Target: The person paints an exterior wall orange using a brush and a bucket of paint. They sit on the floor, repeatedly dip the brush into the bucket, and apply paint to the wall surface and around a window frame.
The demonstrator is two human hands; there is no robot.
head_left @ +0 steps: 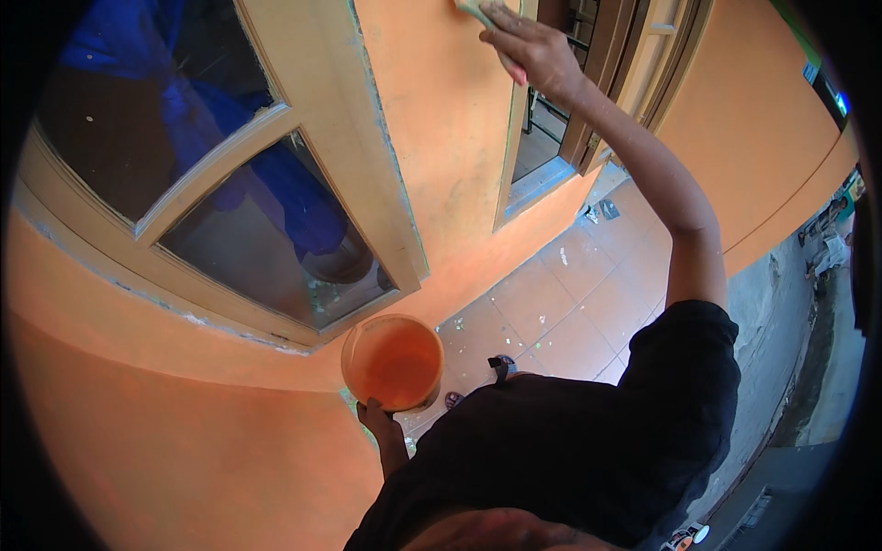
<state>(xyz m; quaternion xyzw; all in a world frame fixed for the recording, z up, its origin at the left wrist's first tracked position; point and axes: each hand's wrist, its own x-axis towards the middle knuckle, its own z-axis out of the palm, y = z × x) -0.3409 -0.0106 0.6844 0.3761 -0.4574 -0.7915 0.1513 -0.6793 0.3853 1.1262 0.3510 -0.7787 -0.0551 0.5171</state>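
Observation:
Low in front of my body, my left hand grips the near rim of an orange bucket, whose open mouth faces up toward me. The bucket's inner wall is coated orange. My right arm reaches far up and forward, and my right hand is closed around a slim, pale yellow-green thing. This thing is partly hidden by the fingers and cut off by the picture's top edge, so its kind is unclear. It lies against or close to the orange wall, between two window frames.
A wooden-framed window with blue cloth behind its glass stands left. Ahead is a brown-framed opening with bars. Pale flecks dot the tiled floor. Another orange surface rises at the right, beside a grey paved strip.

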